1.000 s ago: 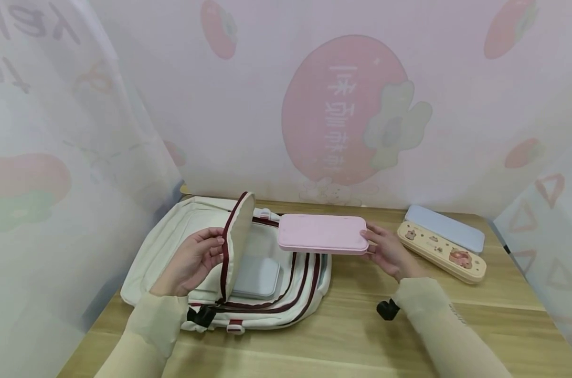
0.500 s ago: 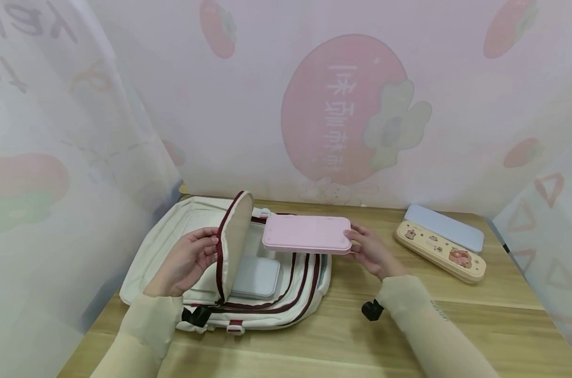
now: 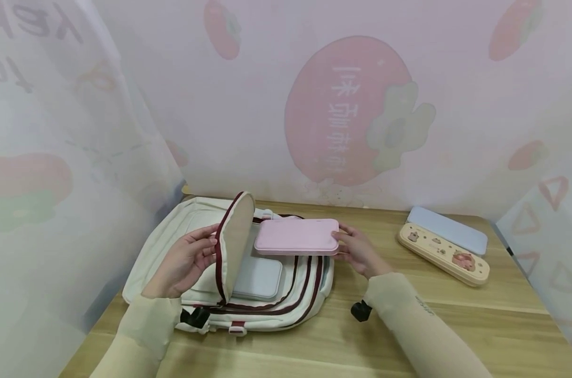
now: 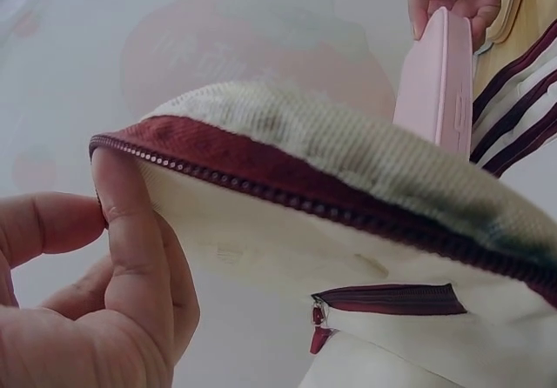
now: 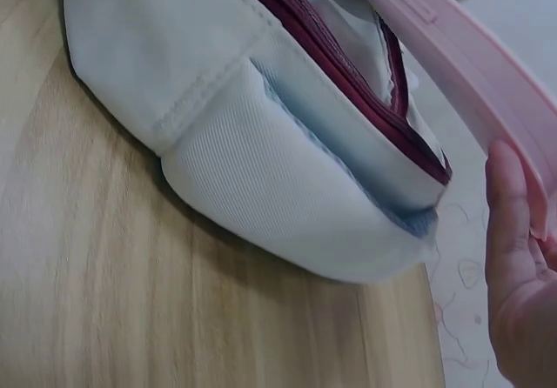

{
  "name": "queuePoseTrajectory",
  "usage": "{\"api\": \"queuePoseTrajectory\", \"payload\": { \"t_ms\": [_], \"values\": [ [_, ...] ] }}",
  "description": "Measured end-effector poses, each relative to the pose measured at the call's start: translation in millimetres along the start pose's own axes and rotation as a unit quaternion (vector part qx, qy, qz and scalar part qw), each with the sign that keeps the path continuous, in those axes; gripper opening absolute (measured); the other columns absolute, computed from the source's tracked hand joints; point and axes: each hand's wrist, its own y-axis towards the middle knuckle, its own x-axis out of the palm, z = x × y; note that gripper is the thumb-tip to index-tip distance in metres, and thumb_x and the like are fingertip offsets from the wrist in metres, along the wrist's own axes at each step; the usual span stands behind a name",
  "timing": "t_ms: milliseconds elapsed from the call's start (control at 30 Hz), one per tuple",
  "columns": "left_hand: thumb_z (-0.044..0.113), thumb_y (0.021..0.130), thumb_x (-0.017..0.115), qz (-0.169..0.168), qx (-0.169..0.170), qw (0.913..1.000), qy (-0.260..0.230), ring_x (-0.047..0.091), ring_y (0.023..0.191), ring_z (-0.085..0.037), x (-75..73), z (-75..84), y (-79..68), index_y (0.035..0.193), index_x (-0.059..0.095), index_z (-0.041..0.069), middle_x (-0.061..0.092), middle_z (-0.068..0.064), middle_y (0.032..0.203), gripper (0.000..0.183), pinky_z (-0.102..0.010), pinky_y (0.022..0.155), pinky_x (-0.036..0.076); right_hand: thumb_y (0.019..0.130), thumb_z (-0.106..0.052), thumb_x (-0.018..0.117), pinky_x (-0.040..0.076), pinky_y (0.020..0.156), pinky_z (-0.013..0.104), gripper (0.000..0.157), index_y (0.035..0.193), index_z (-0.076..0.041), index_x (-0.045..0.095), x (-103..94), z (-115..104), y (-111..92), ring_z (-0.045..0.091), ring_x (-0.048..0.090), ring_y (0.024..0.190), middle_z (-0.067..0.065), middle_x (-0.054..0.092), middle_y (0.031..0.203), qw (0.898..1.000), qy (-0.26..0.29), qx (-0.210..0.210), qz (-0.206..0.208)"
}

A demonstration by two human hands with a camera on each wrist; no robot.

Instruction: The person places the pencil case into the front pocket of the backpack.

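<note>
A strawberry cloth (image 3: 262,131) hangs behind a wooden surface (image 3: 314,357). The white bag (image 3: 168,231) lies on the left part of the surface. It has dark red zippers. The bag's flap (image 3: 235,247) stands up, so the pocket (image 3: 288,273) under it is open.

On the right, 2 cases lie side by side on the surface. The yellow case (image 3: 443,253) has little animal pictures on it and is nearer to the person. The blue case (image 3: 448,229) is just behind it, and a bit of it is hidden.

The pink case (image 3: 296,236) is held up over the right side of the open pocket, with its long side going left to right. I cannot tell if it touches the bag. A white box (image 3: 257,278) lies inside the pocket, with its left part hidden by the flap.

The right hand (image 3: 359,254) has its grip on the right end of the pink case, and the rest of the case sticks out to the left of the fingers. The left hand (image 3: 187,257) has its grip on the flap's edge, pinching it by the zipper teeth.

The left wrist view shows a tiny red zipper pull (image 4: 320,339) hanging by a short zipper.
</note>
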Motion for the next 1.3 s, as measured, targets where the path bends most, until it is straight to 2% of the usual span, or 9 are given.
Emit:
{"api": "queuePoseTrajectory", "payload": {
  "t_ms": [100,333,467,767,1133,1300],
  "values": [
    [-0.009,0.105,0.043,-0.004,0.002,1.0,-0.001,0.068,0.086,-0.013,-0.6,-0.7,0.1,0.119,0.07,0.01,0.069,-0.006,0.104,0.036,-0.024,0.075,0.057,0.105,-0.009,0.056,0.059,0.067,0.029,0.061,0.159,0.002,0.03,5.1,1.9,2.7,0.014,0.07,0.073,0.007,0.065,0.097,1.0,-0.003,0.005,0.011],
    [-0.011,0.104,0.042,-0.008,0.007,0.9999,-0.006,0.069,0.086,-0.014,-2.2,-3.0,-1.9,0.118,0.071,0.01,0.071,-0.007,0.104,0.039,-0.025,0.075,0.058,0.106,-0.011,0.058,0.058,0.065,0.028,0.062,0.16,-0.001,0.03,18.4,2.8,8.5,0.014,0.068,0.071,0.011,0.062,0.106,0.999,-0.007,0.024,0.024],
    [-0.012,0.104,0.04,-0.019,0.005,0.9997,-0.015,0.07,0.088,-0.014,-3.4,-5.3,-2.3,0.118,0.071,0.009,0.072,-0.008,0.106,0.04,-0.026,0.077,0.058,0.105,-0.01,0.058,0.059,0.065,0.029,0.062,0.16,-0.001,0.031,25.3,3.4,9.9,0.015,0.068,0.071,0.011,0.062,0.104,0.999,-0.006,0.029,0.029],
    [-0.012,0.104,0.039,-0.02,0.015,0.9995,-0.02,0.07,0.087,-0.014,-5.7,-5.5,-3.0,0.118,0.071,0.009,0.072,-0.007,0.104,0.041,-0.026,0.077,0.058,0.105,-0.011,0.06,0.06,0.065,0.03,0.059,0.158,-0.003,0.036,42.9,3.6,13.9,0.014,0.066,0.069,0.01,0.062,0.099,0.999,-0.01,0.032,0.032],
    [-0.011,0.104,0.041,-0.014,0.011,0.9998,-0.01,0.07,0.088,-0.015,-4.4,-4.2,-3.0,0.119,0.069,0.008,0.071,-0.008,0.106,0.037,-0.026,0.076,0.058,0.105,-0.011,0.059,0.062,0.07,0.037,0.061,0.16,-0.006,0.033,59.9,6.8,18.7,0.018,0.068,0.072,0.015,0.063,0.104,0.999,-0.015,0.045,0.004],
    [-0.01,0.105,0.043,-0.013,0.01,0.9998,-0.006,0.069,0.088,-0.015,-4.3,-4.7,-3.0,0.12,0.068,0.008,0.07,-0.008,0.106,0.034,-0.026,0.076,0.058,0.105,-0.01,0.06,0.061,0.073,0.037,0.062,0.16,-0.006,0.032,62.6,5.4,22.7,0.019,0.067,0.079,0.015,0.064,0.108,0.997,-0.05,0.061,-0.025]
  ]
}}
